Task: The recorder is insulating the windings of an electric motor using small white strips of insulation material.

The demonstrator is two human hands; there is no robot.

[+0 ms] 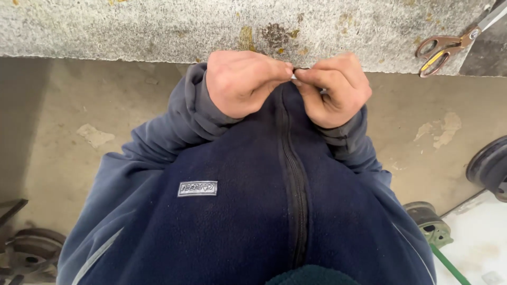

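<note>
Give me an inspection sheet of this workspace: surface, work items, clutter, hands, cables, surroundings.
Surface: grey speckled stone slab with rusty yellow-brown stains near its front edge.
Work items: a small pale piece, too small to identify, pinched between the fingertips of both hands.
Clutter: scissors with brown handles lying at the slab's right end.
Hands: left hand and right hand are curled, fingertips meeting on the small piece just below the slab edge, above the navy fleece jacket.
Cables: nothing seen.
Surroundings: worn concrete floor; dark metal wheel parts lower left; a dark round part and a green-based part at right.
</note>
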